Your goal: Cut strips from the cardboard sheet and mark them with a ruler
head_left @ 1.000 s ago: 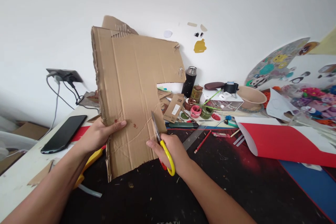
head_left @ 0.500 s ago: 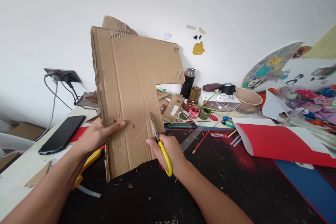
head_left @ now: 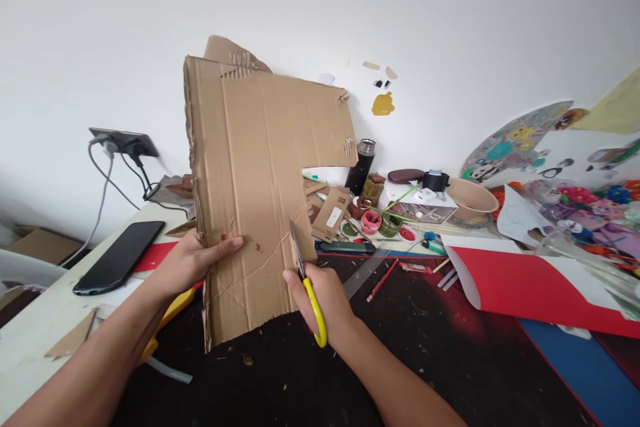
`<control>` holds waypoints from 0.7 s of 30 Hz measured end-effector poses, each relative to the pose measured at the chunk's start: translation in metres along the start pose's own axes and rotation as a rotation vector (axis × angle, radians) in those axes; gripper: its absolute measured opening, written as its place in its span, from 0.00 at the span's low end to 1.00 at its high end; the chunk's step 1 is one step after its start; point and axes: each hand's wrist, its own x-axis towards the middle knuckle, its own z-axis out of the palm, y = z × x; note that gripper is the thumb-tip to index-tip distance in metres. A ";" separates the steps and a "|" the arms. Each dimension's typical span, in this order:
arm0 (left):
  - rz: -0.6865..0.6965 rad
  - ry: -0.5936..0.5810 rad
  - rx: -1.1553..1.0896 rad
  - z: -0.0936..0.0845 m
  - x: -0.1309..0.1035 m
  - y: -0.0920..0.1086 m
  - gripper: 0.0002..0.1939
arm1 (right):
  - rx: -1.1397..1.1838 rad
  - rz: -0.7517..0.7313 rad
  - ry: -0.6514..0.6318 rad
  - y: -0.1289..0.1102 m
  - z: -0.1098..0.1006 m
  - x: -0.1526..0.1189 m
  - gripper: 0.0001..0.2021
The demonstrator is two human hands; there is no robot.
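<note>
A large brown sheet of corrugated cardboard (head_left: 255,147) is held up on edge over the dark mat, with a step-shaped notch on its right side. My left hand (head_left: 195,260) grips its lower left edge, thumb across the front and the other fingers hidden behind. In my right hand (head_left: 325,297) is a pair of scissors (head_left: 315,313) with a yellow handle, a bit of red showing below. The blades point up across the cardboard's lower right part, one lying over its front face. Creases and small reddish stains mark the cardboard near my left thumb.
Behind stand a black thermos (head_left: 361,163), several open paint jars (head_left: 371,221) and a beige bowl (head_left: 473,199). A green cutter (head_left: 347,247) and red pencil (head_left: 383,280) lie nearby. Red paper (head_left: 540,283) curls at right; a black phone (head_left: 120,257) lies at left.
The cardboard, both hands and the scissors sit slightly lower and farther right in view, along with the background. The scissor blades look a little closer together.
</note>
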 end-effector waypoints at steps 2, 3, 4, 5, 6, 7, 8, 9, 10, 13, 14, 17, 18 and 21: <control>-0.001 -0.008 -0.009 0.000 0.001 -0.001 0.27 | -0.006 -0.002 0.000 0.000 0.001 -0.001 0.19; -0.002 -0.011 -0.015 0.000 0.001 -0.002 0.27 | -0.008 -0.004 -0.003 0.000 0.001 -0.001 0.18; -0.003 -0.011 -0.022 0.000 0.002 -0.002 0.26 | -0.010 -0.004 -0.004 0.000 0.001 -0.001 0.18; -0.004 -0.011 -0.027 0.000 0.003 -0.003 0.26 | -0.013 -0.004 -0.005 0.000 0.002 -0.002 0.18; -0.006 -0.011 -0.031 0.000 0.004 -0.004 0.27 | -0.019 -0.002 -0.003 0.000 0.002 -0.002 0.17; -0.009 -0.009 -0.032 -0.001 0.005 -0.005 0.27 | -0.026 0.001 -0.001 0.000 0.003 -0.002 0.17; -0.012 -0.005 -0.030 -0.001 0.005 -0.007 0.27 | -0.035 0.005 0.001 0.000 0.004 -0.003 0.17; -0.014 0.004 -0.029 -0.002 0.006 -0.009 0.27 | -0.043 0.007 0.005 0.000 0.005 -0.003 0.17; -0.017 0.014 -0.030 -0.003 0.007 -0.010 0.27 | -0.049 0.007 0.006 0.001 0.006 -0.003 0.18; -0.017 0.036 -0.032 -0.005 0.008 -0.015 0.27 | -0.045 -0.002 0.014 0.001 0.008 -0.003 0.18; -0.013 0.037 -0.030 -0.006 0.009 -0.016 0.27 | -0.038 -0.003 0.017 0.001 0.009 -0.003 0.18; 0.015 0.042 -0.019 -0.006 0.009 -0.016 0.26 | 0.000 -0.005 0.008 0.002 0.008 -0.003 0.18; 0.025 0.045 -0.014 -0.006 0.009 -0.015 0.26 | 0.014 -0.008 -0.002 0.002 0.006 -0.003 0.18; 0.044 0.051 -0.001 -0.004 0.010 -0.013 0.26 | 0.056 -0.034 -0.034 0.004 0.002 -0.002 0.18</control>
